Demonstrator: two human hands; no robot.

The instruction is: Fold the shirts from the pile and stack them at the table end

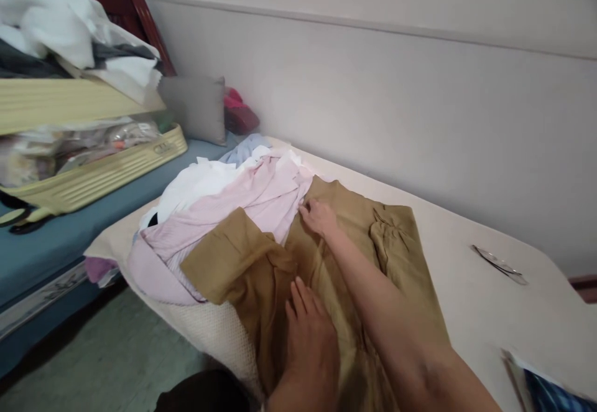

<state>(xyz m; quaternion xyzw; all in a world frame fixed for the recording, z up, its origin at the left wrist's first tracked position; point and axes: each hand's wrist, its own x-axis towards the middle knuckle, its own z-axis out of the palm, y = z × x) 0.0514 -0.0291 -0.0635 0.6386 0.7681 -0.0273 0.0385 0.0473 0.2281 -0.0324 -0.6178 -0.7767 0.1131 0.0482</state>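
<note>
A golden-brown garment lies spread over the table's near side, with gathered folds toward its right edge. One sleeve-like part reaches left over the pink cloth. My left hand rests on the brown fabric, its fingers stretched out and nothing gripped. Farther up, my right hand has its fingers bent at the garment's left edge and seems to pinch the fabric there. The right forearm crosses over the garment and hides part of it.
Pink and white clothes are heaped left of the garment. Glasses lie on the pale table at right, and a blurred dark-blue item sits at the corner. A yellow suitcase stuffed with things and a grey cushion rest on the bed.
</note>
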